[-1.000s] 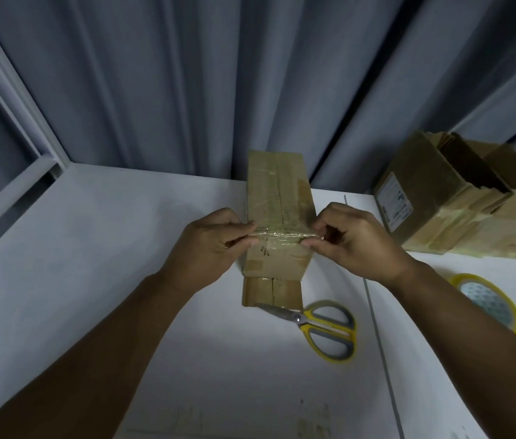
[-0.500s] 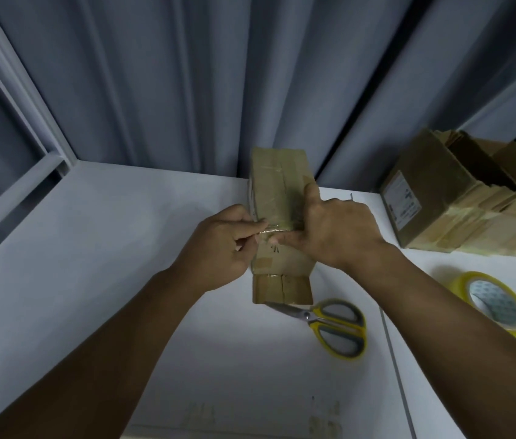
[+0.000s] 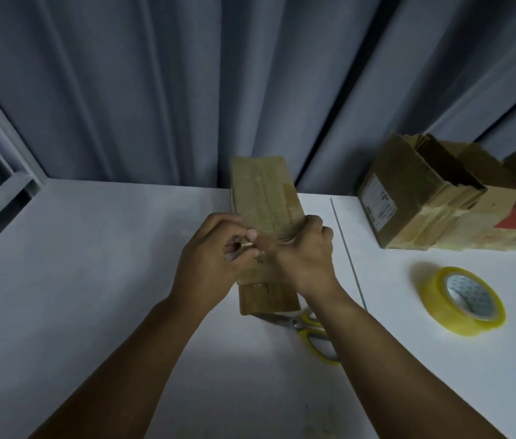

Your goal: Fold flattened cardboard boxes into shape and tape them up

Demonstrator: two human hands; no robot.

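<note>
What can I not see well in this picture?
Head view:
- Scissors handles: partly behind the right forearm.
- Carton label: print too small.
- Tape strip in the left hand: blurred.
- Flat cardboard pile: cut by the right edge.
- Small box front: covered by the right hand.

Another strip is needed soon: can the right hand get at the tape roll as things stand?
Probably yes. The tape roll lies uncovered on the table, right of the right hand, nothing between them, though that hand grips the box.
</note>
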